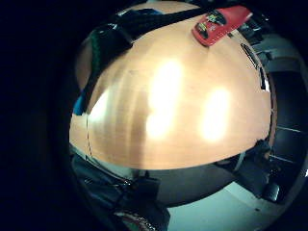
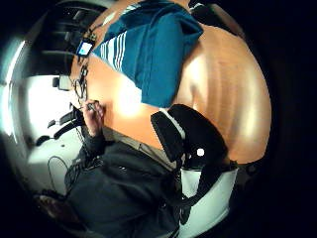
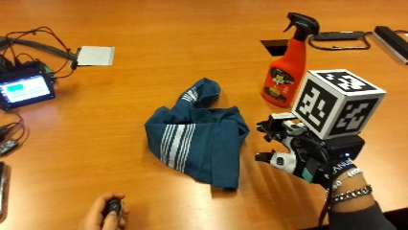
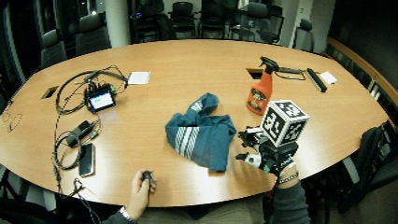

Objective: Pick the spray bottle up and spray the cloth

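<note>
Orange spray bottle (image 3: pixel 285 76) stands upright on the wooden table (image 3: pixel 159 48), black trigger head on top, well beyond the teal striped cloth (image 3: pixel 196 138). We judge it rigid plastic, smooth-sided and likely slick, weight depending on fill we cannot see; best taken at the narrow neck under the trigger. Our gloved right hand (image 3: pixel 290 151) hovers beside the cloth, near the bottle but apart from it, fingers relaxed, grasping nothing. Our bare hand (image 3: pixel 105 213) holds a small dark object at the table's near edge.
</note>
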A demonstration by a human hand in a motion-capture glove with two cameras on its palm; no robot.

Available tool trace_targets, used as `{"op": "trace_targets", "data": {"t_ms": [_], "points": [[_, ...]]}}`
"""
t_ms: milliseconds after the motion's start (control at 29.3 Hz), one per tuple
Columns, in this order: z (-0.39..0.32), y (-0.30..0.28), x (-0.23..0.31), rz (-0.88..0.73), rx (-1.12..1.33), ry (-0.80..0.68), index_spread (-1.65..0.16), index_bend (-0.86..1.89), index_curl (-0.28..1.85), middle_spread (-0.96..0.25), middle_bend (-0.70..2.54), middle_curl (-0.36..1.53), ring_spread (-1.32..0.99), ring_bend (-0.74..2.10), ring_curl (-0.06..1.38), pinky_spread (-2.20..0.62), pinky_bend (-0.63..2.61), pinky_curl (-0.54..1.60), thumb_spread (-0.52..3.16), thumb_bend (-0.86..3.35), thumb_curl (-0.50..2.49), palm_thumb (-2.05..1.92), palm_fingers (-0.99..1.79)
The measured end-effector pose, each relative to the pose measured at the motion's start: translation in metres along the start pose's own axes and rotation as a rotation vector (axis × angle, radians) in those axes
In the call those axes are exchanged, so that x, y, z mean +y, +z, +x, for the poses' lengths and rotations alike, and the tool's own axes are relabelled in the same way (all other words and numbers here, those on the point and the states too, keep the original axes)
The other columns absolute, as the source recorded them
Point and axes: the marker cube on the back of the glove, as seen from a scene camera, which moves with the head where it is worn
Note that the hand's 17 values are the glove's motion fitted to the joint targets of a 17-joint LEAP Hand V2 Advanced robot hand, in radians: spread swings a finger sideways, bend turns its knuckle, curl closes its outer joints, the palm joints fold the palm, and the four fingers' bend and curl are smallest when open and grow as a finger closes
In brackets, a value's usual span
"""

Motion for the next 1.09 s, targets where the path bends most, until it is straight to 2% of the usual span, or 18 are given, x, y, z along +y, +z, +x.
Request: {"op": "trace_targets", "data": {"t_ms": [205,581,786,922,1093], "points": [[0.008,-0.014,-0.036,0.076,0.013,0.056,-0.4,0.19,0.26,-0.06,0.17,0.19,-0.03,0.28,0.19,0.24,0.41,0.25,1.08,0.16,0.15,0.44,0.48],[0.052,-0.048,-0.104,0.485,0.0,0.333,-0.36,0.12,0.26,-0.07,0.2,0.25,-0.08,0.42,0.27,0.2,0.39,0.28,1.17,0.14,0.19,0.51,0.7],[0.071,-0.056,-0.141,0.719,-0.161,0.441,-0.34,0.12,0.26,-0.08,0.24,0.3,-0.1,0.46,0.3,0.15,0.38,0.29,1.19,0.14,0.22,0.58,0.8],[0.079,-0.045,-0.152,0.784,-0.288,0.457,-0.33,0.12,0.26,-0.09,0.25,0.32,-0.1,0.46,0.31,0.12,0.37,0.3,1.18,0.13,0.24,0.61,0.82],[0.077,-0.042,-0.17,0.841,-0.612,0.416,-0.32,0.12,0.27,-0.11,0.27,0.34,-0.11,0.44,0.33,0.11,0.34,0.31,1.15,0.12,0.26,0.68,0.83]]}}
